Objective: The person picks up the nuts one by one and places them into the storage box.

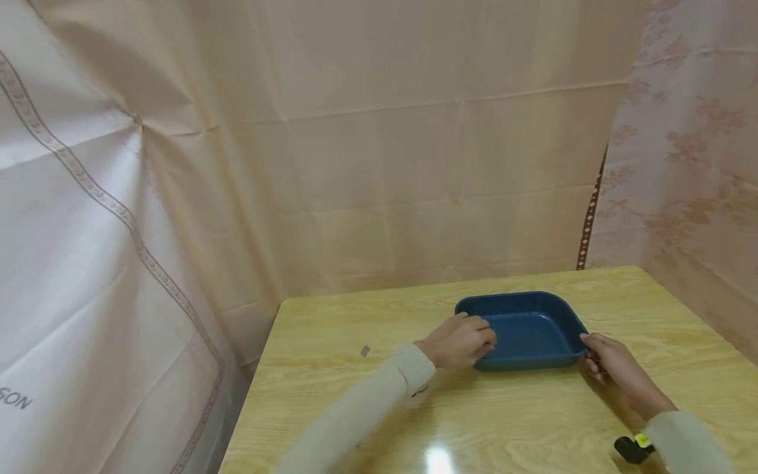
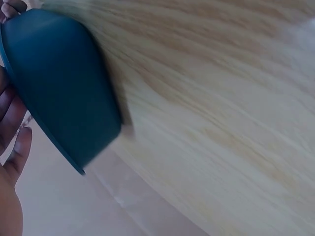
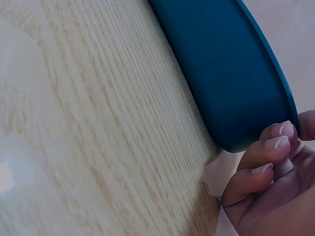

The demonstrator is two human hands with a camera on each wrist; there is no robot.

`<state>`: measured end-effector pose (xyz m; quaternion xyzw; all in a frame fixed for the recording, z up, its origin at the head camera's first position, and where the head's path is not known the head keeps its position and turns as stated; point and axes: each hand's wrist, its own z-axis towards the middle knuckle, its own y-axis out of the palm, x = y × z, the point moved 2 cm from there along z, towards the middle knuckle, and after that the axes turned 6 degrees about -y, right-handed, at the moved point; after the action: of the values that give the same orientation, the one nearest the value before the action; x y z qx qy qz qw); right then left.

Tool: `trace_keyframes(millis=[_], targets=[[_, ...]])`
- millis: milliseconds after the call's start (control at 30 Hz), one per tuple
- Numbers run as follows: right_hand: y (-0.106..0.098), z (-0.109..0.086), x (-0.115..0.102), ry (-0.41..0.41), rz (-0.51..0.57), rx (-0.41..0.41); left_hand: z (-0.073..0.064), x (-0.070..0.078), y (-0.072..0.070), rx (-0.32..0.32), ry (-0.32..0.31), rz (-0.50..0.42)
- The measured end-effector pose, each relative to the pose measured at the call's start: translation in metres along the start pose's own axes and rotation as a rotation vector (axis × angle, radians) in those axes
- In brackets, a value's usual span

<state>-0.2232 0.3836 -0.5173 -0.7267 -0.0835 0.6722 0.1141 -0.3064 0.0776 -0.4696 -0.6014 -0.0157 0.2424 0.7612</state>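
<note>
A dark blue rectangular tray [image 1: 524, 332] with raised sides and rounded corners sits on the wooden table, its hollow facing up and nothing visible inside. My left hand [image 1: 460, 341] is at its left side, fingers curled over the rim; in the left wrist view the thumb [image 2: 20, 147] shows near the tray's outer wall [image 2: 64, 83]. At the near right corner my right hand [image 1: 616, 368] grips the rim, thumb on top. The right wrist view shows bent fingers [image 3: 263, 162] against the outside of that corner.
The light wood-grain table [image 1: 331, 322] has a small grey mark [image 1: 365, 351] left of the tray. A black and yellow object [image 1: 633, 449] is by the right sleeve. Beige hanging sheets [image 1: 379, 164] surround the table behind and at both sides.
</note>
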Motion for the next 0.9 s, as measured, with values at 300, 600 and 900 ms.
trace_keyframes(millis=[300, 600, 900], targets=[[-0.001, 0.000, -0.002, 0.000, -0.029, -0.012, -0.030, -0.024, -0.002, 0.085, -0.033, -0.024], [-0.006, 0.000, 0.001, 0.004, -0.048, -0.015, -0.069, -0.052, -0.002, 0.087, -0.082, -0.065], [-0.002, 0.000, 0.000, -0.004, -0.039, -0.012, -0.129, -0.087, 0.005, -0.076, -0.275, -0.116]])
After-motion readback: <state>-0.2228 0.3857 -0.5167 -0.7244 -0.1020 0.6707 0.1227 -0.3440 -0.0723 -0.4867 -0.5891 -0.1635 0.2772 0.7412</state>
